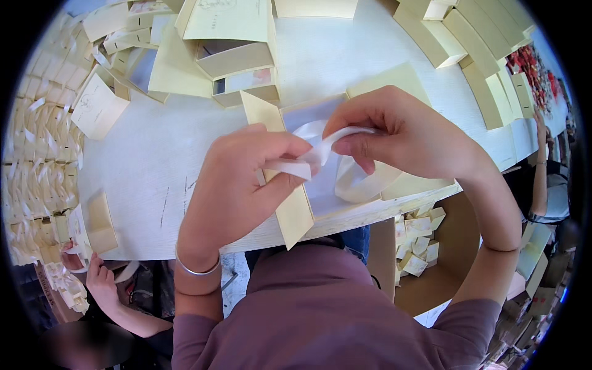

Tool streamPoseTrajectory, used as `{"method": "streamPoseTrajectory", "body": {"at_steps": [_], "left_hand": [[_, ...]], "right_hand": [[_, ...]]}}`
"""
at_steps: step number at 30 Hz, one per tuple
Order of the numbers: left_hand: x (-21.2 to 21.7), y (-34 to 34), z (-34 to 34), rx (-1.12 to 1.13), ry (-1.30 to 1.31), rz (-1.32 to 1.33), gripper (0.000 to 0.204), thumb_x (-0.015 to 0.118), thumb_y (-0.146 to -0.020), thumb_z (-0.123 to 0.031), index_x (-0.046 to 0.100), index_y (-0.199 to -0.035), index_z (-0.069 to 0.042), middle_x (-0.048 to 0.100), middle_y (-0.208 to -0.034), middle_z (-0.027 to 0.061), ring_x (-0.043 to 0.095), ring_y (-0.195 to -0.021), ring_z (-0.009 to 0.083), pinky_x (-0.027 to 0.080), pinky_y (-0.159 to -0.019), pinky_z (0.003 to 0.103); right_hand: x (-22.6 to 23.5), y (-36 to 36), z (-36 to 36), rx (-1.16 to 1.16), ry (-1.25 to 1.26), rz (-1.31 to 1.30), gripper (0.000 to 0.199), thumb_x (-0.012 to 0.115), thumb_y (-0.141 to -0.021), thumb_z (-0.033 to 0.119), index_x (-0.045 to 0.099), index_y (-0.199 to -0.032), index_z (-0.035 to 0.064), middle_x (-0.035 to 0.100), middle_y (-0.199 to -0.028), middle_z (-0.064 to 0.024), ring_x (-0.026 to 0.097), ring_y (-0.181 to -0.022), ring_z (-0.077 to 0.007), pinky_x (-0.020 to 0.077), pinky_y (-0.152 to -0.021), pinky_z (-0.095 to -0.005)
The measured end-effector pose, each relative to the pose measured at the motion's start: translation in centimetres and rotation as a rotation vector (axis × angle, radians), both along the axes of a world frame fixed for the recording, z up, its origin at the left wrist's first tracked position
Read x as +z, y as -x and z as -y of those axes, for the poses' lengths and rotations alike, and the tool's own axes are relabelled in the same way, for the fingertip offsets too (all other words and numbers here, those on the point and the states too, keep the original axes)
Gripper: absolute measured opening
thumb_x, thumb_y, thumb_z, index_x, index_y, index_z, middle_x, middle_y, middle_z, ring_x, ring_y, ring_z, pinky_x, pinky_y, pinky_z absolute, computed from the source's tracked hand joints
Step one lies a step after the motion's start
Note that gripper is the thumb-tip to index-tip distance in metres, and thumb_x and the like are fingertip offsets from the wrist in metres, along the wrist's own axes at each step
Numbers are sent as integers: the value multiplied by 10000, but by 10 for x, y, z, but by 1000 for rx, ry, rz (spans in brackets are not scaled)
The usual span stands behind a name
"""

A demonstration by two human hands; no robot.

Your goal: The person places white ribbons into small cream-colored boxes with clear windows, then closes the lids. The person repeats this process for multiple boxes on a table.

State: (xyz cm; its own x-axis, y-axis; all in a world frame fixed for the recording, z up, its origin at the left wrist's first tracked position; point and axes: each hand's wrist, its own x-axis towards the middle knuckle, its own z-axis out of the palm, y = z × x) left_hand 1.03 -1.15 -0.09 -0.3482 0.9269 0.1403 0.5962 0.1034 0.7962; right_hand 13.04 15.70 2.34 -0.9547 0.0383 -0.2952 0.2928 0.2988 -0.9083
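Both of my hands work on a white ribbon (300,168) above an open cream gift box (290,200) at the table's front edge. Thumb and fingers of my left hand (246,176) pinch the ribbon where its strands cross, and a short end sticks out past the thumb. My right hand (394,135) pinches another stretch of the ribbon just to the right. Loops of it hang down over the box's pale lilac inside. The box's flaps stand out to the left and right. My fingers partly hide the crossing, so I cannot tell if it is knotted.
Stacked cream boxes (237,58) lie at the back left, more boxes (475,37) at the back right. Rows of ribboned boxes (40,135) line the far left. A cardboard carton (456,246) of small cream pieces stands below the table edge. Other people's hands (102,280) show at lower left.
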Motion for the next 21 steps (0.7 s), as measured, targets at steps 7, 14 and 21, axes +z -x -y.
{"method": "streamPoseTrajectory", "body": {"at_steps": [7,14,21], "left_hand": [[-2,-6,2,145,-254,-1,164,617,-671,4,603,-833,-13,563,-712,48,522,-617,129,397,-572,210],[-83,1,50,227,-115,126,194,608,-694,-34,588,-881,12,589,-790,76,567,-705,133,440,-643,242],[-118,-16,53,82,-68,-29,383,685,-667,-180,555,-984,-10,597,-909,126,587,-815,282,448,-710,347]], "right_hand": [[-21,0,13,55,-257,-244,145,530,-765,68,560,-721,-67,546,-617,-167,533,-593,-304,440,-555,-347],[-84,-15,31,323,-672,-218,63,544,-608,-28,587,-615,18,562,-624,-154,567,-667,-311,454,-597,-381],[-95,-13,35,330,-650,-178,57,552,-640,10,554,-587,32,555,-625,-110,542,-685,-272,419,-660,-366]]}}
